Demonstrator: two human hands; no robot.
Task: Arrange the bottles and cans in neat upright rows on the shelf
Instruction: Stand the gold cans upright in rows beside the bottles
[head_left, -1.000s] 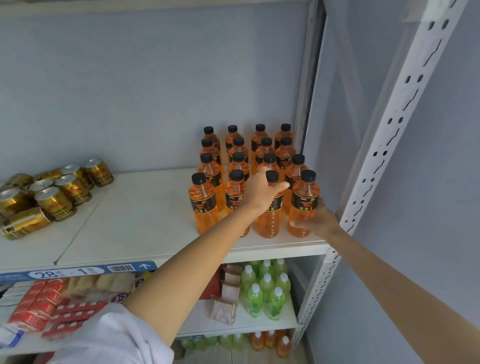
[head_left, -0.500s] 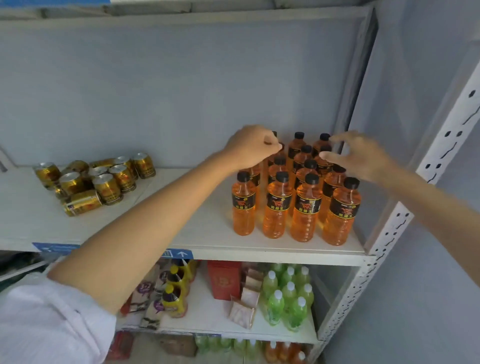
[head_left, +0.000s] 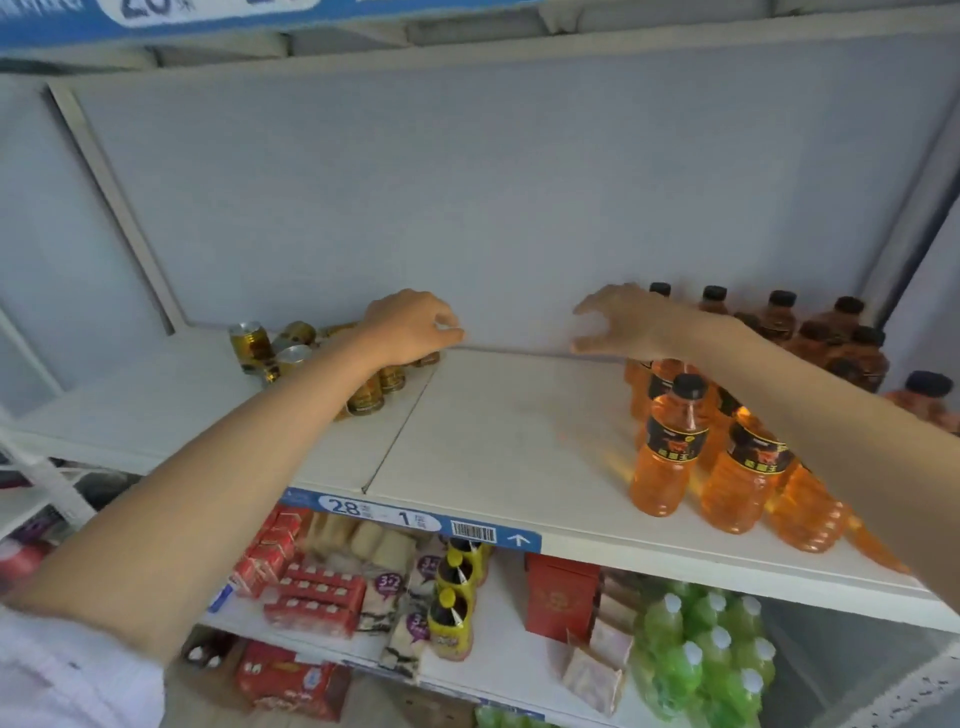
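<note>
left hand (head_left: 410, 327), fingers curled, empty, hides some gold metal cans (head_left: 250, 340) near the back edge of the white shelf (head_left: 493, 441); right hand (head_left: 626, 322) has fingers spread, its forearm covering orange plastic bottles (head_left: 670, 457).

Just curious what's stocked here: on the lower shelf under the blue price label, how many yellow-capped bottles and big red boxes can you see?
Yellow-capped bottles: 3 in view
Red box: 1
Total: 4
</note>
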